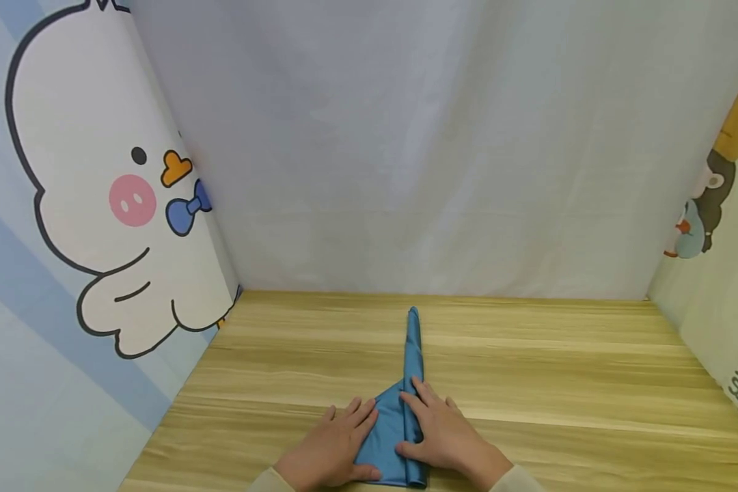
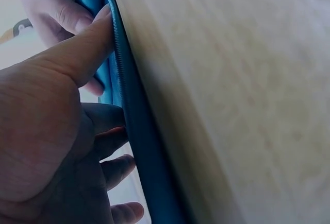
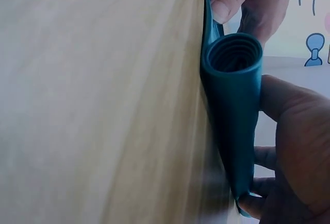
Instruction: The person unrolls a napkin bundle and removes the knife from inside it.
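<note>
Two-handed, apparently rolling cloth (image 1: 390,430) at bottom centre with left hand (image 1: 337,442) and right hand (image 1: 441,429) straight-fingered; likely calls for rolling leftward.

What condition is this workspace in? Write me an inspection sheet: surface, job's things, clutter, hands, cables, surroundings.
Surface: wood-grain table.
Job's things: blue cloth, partly rolled; the roll narrows toward the far end, and the flat part lies to its left.
Clutter: nothing seen.
Hands: left hand rests on the flat part; right hand rests on the roll.
Cables: nothing seen.
Surroundings: pale backdrop behind; cartoon-printed sheet at left, another printed sheet at right.
</note>
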`<state>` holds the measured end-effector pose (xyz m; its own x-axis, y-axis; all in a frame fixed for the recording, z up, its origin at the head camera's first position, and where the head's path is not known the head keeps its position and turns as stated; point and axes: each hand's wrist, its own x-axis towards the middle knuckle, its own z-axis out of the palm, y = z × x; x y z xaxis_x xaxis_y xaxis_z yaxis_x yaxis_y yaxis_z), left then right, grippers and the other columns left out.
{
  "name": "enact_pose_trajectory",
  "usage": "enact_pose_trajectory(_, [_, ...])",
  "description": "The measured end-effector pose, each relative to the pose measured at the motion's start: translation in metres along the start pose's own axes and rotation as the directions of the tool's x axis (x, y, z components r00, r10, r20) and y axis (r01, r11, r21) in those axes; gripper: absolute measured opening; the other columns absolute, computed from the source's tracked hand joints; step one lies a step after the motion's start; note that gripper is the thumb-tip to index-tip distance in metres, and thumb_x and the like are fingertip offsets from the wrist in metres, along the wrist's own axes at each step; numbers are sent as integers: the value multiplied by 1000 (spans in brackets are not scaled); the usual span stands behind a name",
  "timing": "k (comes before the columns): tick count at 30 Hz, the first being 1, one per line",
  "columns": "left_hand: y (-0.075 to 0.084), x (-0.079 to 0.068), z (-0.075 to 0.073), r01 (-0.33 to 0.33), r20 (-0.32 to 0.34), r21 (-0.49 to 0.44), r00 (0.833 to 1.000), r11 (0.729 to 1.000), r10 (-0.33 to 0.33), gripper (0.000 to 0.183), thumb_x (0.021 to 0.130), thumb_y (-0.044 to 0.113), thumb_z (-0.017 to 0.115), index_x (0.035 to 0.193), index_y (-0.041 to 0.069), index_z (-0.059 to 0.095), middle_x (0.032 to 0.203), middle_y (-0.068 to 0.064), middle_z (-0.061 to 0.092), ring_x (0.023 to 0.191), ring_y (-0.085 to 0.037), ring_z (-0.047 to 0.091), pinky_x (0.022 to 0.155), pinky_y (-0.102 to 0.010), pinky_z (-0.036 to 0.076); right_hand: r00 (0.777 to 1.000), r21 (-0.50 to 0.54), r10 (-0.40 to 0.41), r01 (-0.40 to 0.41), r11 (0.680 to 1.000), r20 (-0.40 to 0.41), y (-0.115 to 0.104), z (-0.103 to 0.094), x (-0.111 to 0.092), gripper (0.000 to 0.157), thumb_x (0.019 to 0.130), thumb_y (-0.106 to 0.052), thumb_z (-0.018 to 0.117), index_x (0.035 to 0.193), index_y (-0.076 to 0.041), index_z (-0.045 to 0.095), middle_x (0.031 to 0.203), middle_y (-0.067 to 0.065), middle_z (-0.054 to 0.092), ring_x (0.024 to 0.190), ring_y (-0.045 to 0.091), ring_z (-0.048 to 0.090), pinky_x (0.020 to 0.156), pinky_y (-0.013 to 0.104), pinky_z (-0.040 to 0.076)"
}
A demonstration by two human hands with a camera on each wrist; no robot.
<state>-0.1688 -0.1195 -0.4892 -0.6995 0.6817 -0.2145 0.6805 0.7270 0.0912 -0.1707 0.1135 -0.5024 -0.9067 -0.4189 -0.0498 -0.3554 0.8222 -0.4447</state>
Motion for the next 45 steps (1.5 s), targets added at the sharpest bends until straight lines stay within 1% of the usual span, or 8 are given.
enact_pose_trajectory(7, [-2, 1, 0, 18, 34, -32, 999, 999, -17, 91, 84, 73, 45, 152, 13, 32, 159, -3, 20, 144, -26, 20, 103, -58, 34, 1000, 9, 9, -9, 1000, 15, 2, -1, 1, 84, 80, -56, 69, 145, -10, 43, 154, 19, 25, 139, 38, 29, 99, 69, 29])
enact_pose_trajectory(13, [-1, 3, -2, 22, 44, -50, 999, 999, -20, 91, 84, 72, 48, 151, 14, 32, 159, -2, 20, 145, -26, 20, 104, -59, 32, 999, 29, 31, -32, 999, 16, 3, -3, -2, 83, 80, -51, 70, 146, -10, 42, 154, 20, 25, 139, 37, 29, 100, 69, 28])
enact_pose_trajectory(19, [2, 2, -5, 49, 62, -61, 997, 997, -45, 90, 83, 71, 51, 151, 14, 33, 159, -1, 21, 145, -25, 20, 105, -58, 32, 1000, 50, 28, -28, 998, 6, 3, -5, -4, 81, 80, -48, 71, 146, -11, 42, 154, 21, 26, 134, 39, 37, 99, 69, 28])
enact_pose_trajectory(23, [2, 2, -5, 55, 62, -62, 997, 997, -51, 90, 83, 70, 51, 151, 15, 33, 159, 0, 21, 145, -24, 20, 105, -57, 31, 999, 61, 36, -36, 997, 0, 5, -5, -5, 80, 80, -47, 71, 145, -11, 42, 153, 21, 26, 131, 40, 41, 99, 70, 28])
enact_pose_trajectory(29, [0, 4, -3, 54, 66, -51, 997, 997, -51, 91, 82, 72, 50, 152, 16, 32, 159, 1, 20, 145, -24, 20, 105, -58, 31, 999, 67, 51, -51, 996, 0, 8, -5, -6, 80, 79, -44, 72, 145, -9, 43, 153, 21, 27, 130, 40, 43, 99, 69, 27])
enact_pose_trajectory(36, [-1, 5, -1, 48, 58, -60, 997, 997, -44, 91, 82, 72, 50, 152, 15, 33, 159, 0, 21, 145, -24, 20, 105, -58, 31, 998, 68, 68, -68, 995, 5, 9, -5, -7, 81, 78, -42, 71, 145, -7, 42, 153, 21, 28, 130, 40, 42, 101, 68, 27])
enact_pose_trajectory(45, [-2, 6, 0, 49, 57, -65, 997, 997, -46, 91, 82, 72, 50, 152, 16, 32, 159, 1, 21, 145, -24, 19, 105, -58, 31, 997, 75, 72, -72, 995, -6, 9, -6, -9, 80, 78, -40, 71, 145, -7, 41, 152, 20, 29, 132, 38, 41, 101, 68, 26])
